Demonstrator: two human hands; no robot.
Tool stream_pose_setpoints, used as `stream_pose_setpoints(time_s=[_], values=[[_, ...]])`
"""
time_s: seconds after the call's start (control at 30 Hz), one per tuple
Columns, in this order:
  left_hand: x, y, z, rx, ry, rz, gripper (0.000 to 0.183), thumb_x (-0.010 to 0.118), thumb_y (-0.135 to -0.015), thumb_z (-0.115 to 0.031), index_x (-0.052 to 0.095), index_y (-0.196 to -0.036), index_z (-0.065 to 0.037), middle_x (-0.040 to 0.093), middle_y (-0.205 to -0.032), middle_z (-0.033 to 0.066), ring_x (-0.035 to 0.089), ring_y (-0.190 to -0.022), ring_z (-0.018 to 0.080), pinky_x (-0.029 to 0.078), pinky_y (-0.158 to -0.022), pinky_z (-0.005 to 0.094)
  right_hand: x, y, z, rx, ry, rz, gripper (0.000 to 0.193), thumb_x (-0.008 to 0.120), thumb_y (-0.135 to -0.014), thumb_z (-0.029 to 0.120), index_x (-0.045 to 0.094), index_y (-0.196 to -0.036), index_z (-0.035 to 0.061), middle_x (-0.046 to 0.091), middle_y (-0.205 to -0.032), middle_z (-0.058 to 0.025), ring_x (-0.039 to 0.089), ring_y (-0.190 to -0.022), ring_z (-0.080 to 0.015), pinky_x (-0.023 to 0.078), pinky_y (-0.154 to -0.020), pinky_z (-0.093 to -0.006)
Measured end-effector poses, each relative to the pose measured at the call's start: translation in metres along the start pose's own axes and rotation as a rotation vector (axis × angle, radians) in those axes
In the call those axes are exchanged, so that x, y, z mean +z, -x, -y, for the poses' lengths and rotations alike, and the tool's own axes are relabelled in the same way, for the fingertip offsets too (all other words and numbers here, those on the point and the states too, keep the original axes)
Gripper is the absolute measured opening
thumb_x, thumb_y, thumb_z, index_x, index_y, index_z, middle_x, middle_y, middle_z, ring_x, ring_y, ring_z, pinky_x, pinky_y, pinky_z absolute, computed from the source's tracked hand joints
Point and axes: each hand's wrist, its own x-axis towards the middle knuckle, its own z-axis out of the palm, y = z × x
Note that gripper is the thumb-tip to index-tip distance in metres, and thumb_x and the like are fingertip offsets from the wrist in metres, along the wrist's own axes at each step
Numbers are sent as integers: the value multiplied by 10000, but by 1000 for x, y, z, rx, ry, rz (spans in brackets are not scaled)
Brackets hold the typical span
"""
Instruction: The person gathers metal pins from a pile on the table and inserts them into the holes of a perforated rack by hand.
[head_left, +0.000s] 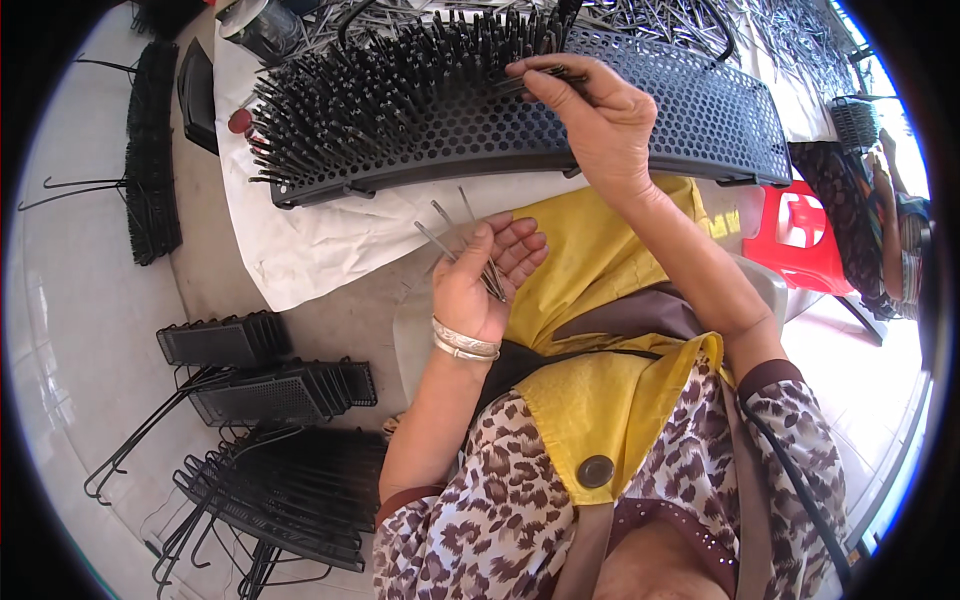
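A white sheet covers the worktop (300, 255) in this bright room, and its near left corner droops toward the floor. A long, curved black tray full of little round holes (700, 115) sits along the near edge. Its left side is packed with upright dark sticks (350, 110); its right side shows bare holes.

The person's left hand (475, 285) is in front of that near edge, over the lap. Its thumb presses a few slim, straight, grey metal sticks (435, 241) against the palm, and the other fingers are half curled. The right hand (612, 115) is above the middle of the tray, its fingers pinching some dark sticks where the packed ones end.

I think each stick is light, stiff and hard to break, but smooth enough to slide or roll. The middle looks best to hold, with thumb and finger, so both ends stick out. The packed tips could bump knuckles on the left. There is more room above the tray's right side, and between its near edge and the lap.
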Motion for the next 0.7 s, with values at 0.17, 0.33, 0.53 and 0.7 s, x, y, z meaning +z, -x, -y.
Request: stream_pose_setpoints(time_s=[0.17,0.33,0.53,0.7], values=[[1,1,0,-11,6,-7,292,455,-835,-188,463,-982,64,539,-934,192,544,-846,291,442,-791,396,-5,3,-5,-189,259,136,117,569,-741,8,608,-850,24,623,-773,-14,533,-636,-26,418,-585,-137],[2,2,0,-21,3,-16,293,450,-838,-188,457,-989,63,539,-925,190,544,-839,288,443,-787,394,2,-9,12,-255,398,218,105,584,-737,63,597,-831,17,603,-656,-64,530,-533,-57,411,-497,-177],[3,4,-2,-31,-26,-38,295,441,-830,-176,445,-1013,55,513,-969,206,521,-882,305,424,-809,429,21,-32,29,-390,602,285,110,546,-678,91,533,-639,-11,517,-589,-193,517,-584,-360,427,-514,-382],[5,4,-2,-41,-5,-18,289,433,-836,-171,443,-1013,57,518,-965,207,527,-876,306,429,-805,427,23,-37,55,-237,614,345,102,573,-647,61,535,-677,-29,514,-621,-214,535,-617,-357,416,-513,-369]])
